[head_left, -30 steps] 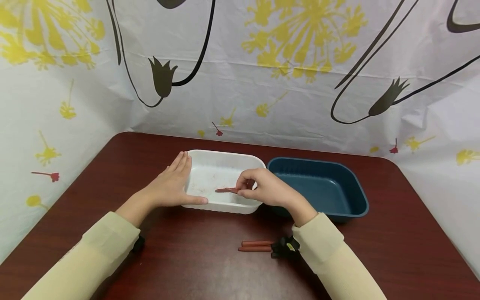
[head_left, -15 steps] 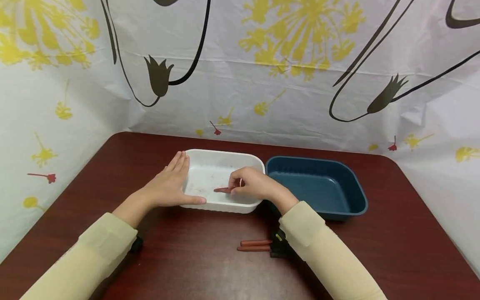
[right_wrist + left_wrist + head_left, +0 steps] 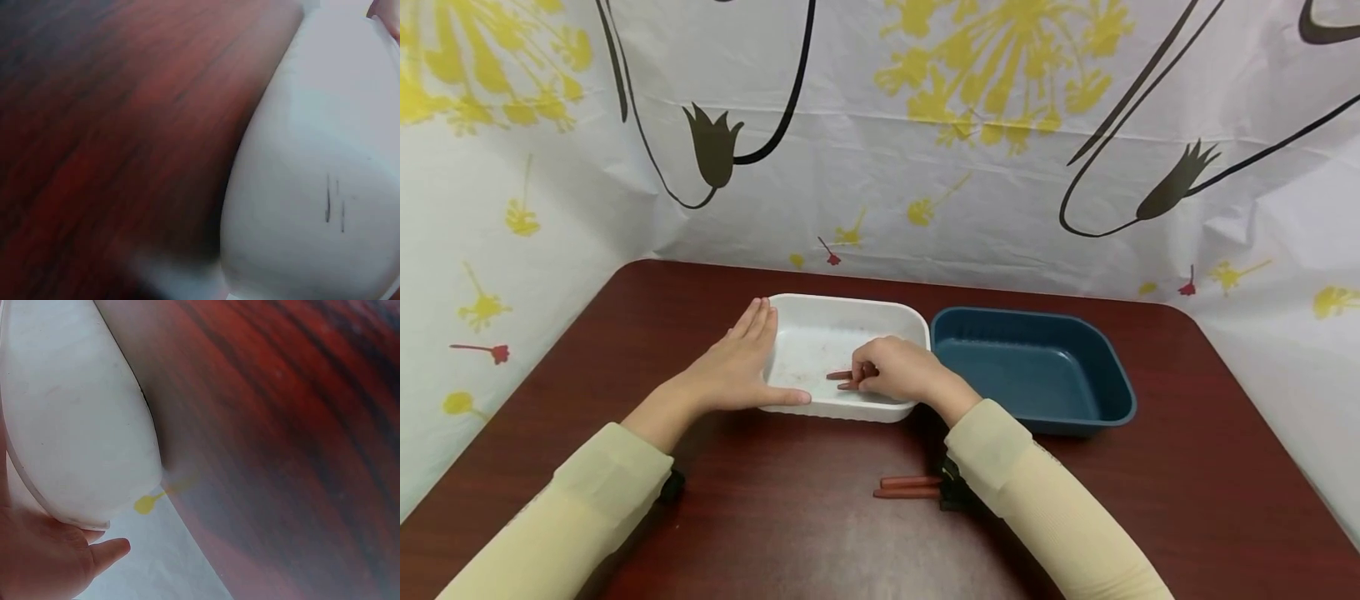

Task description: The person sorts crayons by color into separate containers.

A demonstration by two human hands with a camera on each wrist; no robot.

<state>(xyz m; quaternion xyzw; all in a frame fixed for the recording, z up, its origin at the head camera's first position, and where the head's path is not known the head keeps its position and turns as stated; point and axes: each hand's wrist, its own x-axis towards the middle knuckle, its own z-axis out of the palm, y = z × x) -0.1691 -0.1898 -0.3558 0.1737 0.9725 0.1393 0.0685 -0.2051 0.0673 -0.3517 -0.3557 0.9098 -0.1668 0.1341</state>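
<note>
A white tray point(image 3: 816, 337) stands on the table, its end and side rim under my left hand point(image 3: 730, 371). Straight fingers lie at the tray's left end, the thumb along its front rim. My right hand point(image 3: 898, 367) reaches inside the tray with curled fingers. From beneath those fingers poke two slim reddish-brown sticks point(image 3: 837, 375) with tapered tips; the hand covers the rest. The left wrist view shows the outer wall of the tray point(image 3: 81, 412) and part of the left hand point(image 3: 44, 556). The right wrist view shows the white tray's outer wall point(image 3: 300, 206).
A dark blue tray point(image 3: 1037, 375) stands against the white one's right side. Two more reddish-brown sticks point(image 3: 908, 492) lie on the dark red table point(image 3: 775, 517), partly behind the right wrist's black strap. A patterned white cloth point(image 3: 850, 158) hangs behind the table.
My right hand has moved a little left and lower within the white tray. Two separate stick tips show under its fingers where one showed before. The left hand keeps its place.
</note>
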